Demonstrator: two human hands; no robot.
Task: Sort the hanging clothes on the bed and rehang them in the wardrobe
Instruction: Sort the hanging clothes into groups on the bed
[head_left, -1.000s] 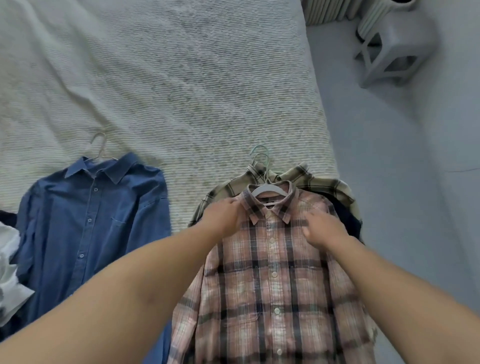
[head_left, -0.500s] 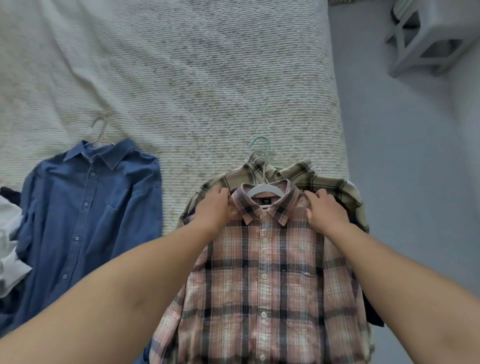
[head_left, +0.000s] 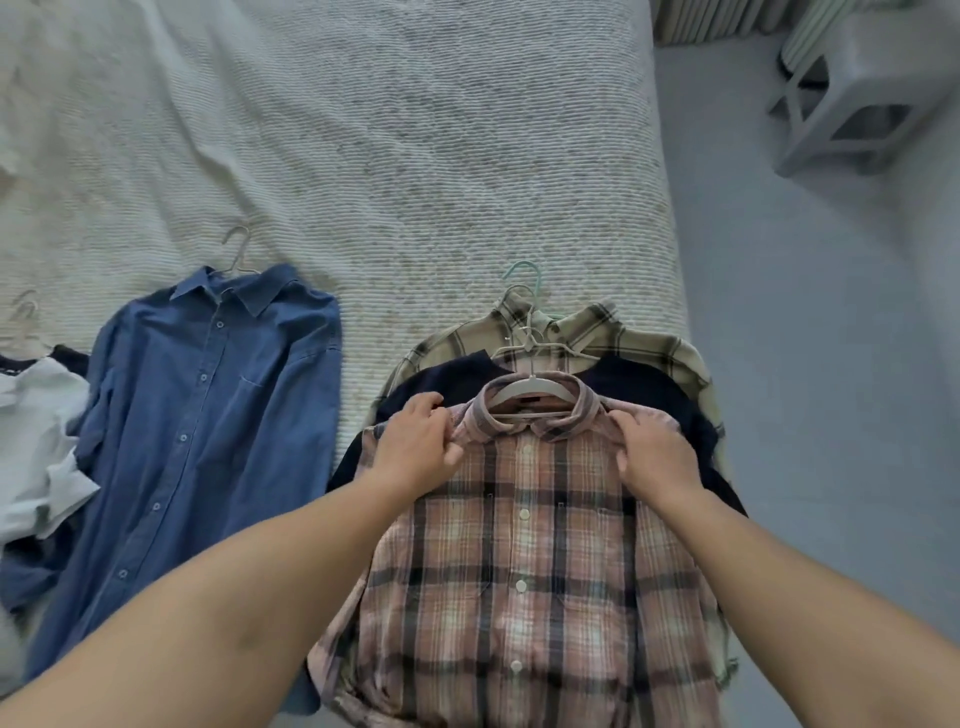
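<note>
Blue shirt (head_left: 197, 415) lies flat on bed (head_left: 415, 156), hanger on, unmoved. Left hand (head_left: 415, 447) & right hand (head_left: 657, 457) each pinch a shoulder of pink plaid shirt (head_left: 530, 561). It's been pulled down the pile vs 0.5 s ago: navy garment (head_left: 644, 389) under it now exposed, beige plaid shirt (head_left: 597, 332) beneath. Prob. sorting, nothing rehung yet.

Top shirt (head_left: 524, 561): pink plaid with dark stripes, white buttons. Beneath it, a navy garment (head_left: 649, 400) and an olive-cream plaid shirt (head_left: 639, 338). Left: plain blue shirt (head_left: 202, 415); bedspread (head_left: 389, 130) cream.
</note>
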